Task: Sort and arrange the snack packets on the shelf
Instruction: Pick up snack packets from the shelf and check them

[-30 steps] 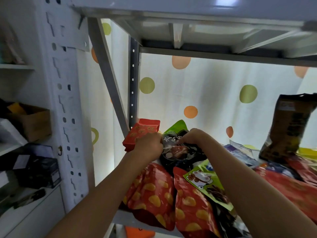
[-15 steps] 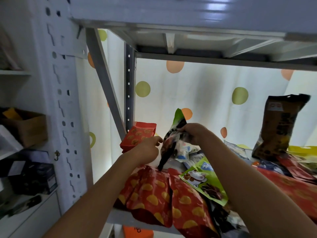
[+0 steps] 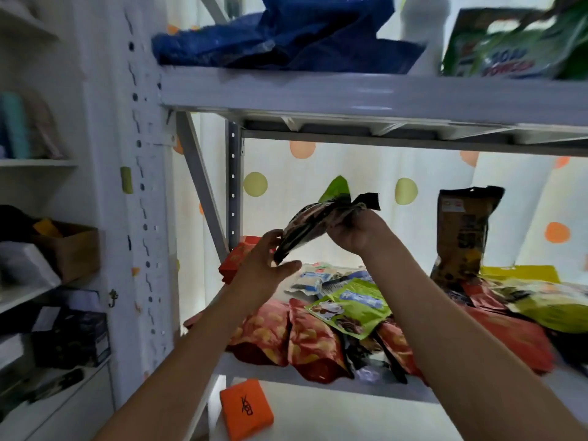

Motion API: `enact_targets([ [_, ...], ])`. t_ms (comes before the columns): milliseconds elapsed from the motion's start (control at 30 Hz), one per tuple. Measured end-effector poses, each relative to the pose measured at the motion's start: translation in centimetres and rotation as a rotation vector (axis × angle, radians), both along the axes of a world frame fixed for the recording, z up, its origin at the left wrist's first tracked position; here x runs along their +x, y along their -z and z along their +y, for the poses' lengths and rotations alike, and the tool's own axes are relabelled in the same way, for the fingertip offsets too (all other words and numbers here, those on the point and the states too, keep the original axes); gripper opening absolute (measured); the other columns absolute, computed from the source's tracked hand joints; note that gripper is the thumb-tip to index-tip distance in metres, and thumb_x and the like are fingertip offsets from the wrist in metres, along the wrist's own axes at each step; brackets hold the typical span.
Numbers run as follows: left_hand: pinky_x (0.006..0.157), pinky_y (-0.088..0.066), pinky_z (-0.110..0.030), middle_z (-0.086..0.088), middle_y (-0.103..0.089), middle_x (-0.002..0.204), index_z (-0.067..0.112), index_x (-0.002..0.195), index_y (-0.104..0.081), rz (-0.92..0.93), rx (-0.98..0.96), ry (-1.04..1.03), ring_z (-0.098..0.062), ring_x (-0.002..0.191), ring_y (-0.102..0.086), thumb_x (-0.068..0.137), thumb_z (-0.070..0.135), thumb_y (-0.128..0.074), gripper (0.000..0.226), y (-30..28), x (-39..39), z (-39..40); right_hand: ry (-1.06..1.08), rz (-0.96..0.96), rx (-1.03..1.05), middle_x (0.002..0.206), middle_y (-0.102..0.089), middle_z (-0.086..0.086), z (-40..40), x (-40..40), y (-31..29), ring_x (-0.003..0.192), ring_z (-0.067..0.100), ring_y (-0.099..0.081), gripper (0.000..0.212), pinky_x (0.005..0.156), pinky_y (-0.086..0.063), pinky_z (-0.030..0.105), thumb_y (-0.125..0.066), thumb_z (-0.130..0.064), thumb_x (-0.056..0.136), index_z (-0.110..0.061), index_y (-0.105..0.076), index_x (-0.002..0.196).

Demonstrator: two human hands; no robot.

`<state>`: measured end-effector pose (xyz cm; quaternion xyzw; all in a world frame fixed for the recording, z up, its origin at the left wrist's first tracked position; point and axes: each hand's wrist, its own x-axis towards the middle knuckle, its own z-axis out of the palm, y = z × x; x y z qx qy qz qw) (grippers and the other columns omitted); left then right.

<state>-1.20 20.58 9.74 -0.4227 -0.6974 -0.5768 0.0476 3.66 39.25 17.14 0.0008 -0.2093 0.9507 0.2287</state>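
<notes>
One black packet (image 3: 313,226) hung tilted above the shelf (image 3: 318,381); my right hand (image 3: 356,232) gripped its top, my left hand (image 3: 265,261), fingers loose, touched its lower end. Two red packets (image 3: 286,332) lay at the front edge.

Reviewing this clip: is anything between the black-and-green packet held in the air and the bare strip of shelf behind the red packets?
Nothing visible blocks it. The right hand grips the black-and-green packet by its top, the left hand is open at its lower end, and only air lies between it and the shelf; small white-and-blue packets crowd that spot's right side.
</notes>
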Motion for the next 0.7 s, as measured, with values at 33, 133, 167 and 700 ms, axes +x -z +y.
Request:
enact_targets([
  [33, 0.065, -0.045, -0.013, -0.001, -0.06, 0.116, 0.019, 0.13, -0.048, -0.065, 0.109, 0.047, -0.015, 0.084, -0.057, 0.083, 0.015, -0.074, 0.054, 0.3, 1.0, -0.6, -0.01, -0.016, 0.021, 0.081, -0.07, 0.009, -1.2, 0.9, 0.1, 0.075, 0.017, -0.058, 0.026, 0.078, -0.052, 0.021, -0.05, -0.005, 0.07, -0.004, -0.073, 0.082],
  [133, 0.08, -0.051, -0.023, 0.001, -0.064, 0.11, 0.03, 0.12, -0.057, -0.097, 0.232, 0.076, -0.016, 0.095, -0.061, 0.087, 0.016, -0.069, 0.037, 0.6, 4.5, -2.8, -0.081, -0.1, 0.218, 0.062, -0.059, 0.008, -4.8, 3.5, 0.5, 0.05, 0.017, -0.052, 0.013, 0.064, -0.051, 0.012, -0.044, -0.001, 0.081, -0.004, -0.056, 0.082],
  [167, 0.078, -0.052, -0.023, 0.004, -0.067, 0.103, 0.029, 0.113, -0.061, -0.14, 0.294, 0.073, -0.017, 0.094, -0.062, 0.087, 0.013, -0.07, 0.032, 0.6, 5.6, -3.4, -0.103, -0.156, 0.331, 0.055, -0.056, 0.006, -5.9, 4.6, 0.8, 0.042, 0.014, -0.049, 0.018, 0.046, -0.045, 0.014, -0.041, -0.003, 0.092, -0.007, -0.054, 0.08],
  [700, 0.083, -0.056, -0.031, 0.004, -0.074, 0.104, 0.02, 0.112, -0.068, -0.234, 0.36, 0.087, -0.013, 0.098, -0.07, 0.084, 0.045, -0.06, 0.038, -0.3, 15.6, -12.0, 0.88, -0.663, 1.382, 0.052, -0.027, 0.004, -15.2, 20.0, 3.4, 0.051, 0.02, -0.026, 0.041, 0.055, -0.024, 0.032, -0.052, -0.035, 0.083, -0.014, -0.029, 0.056],
])
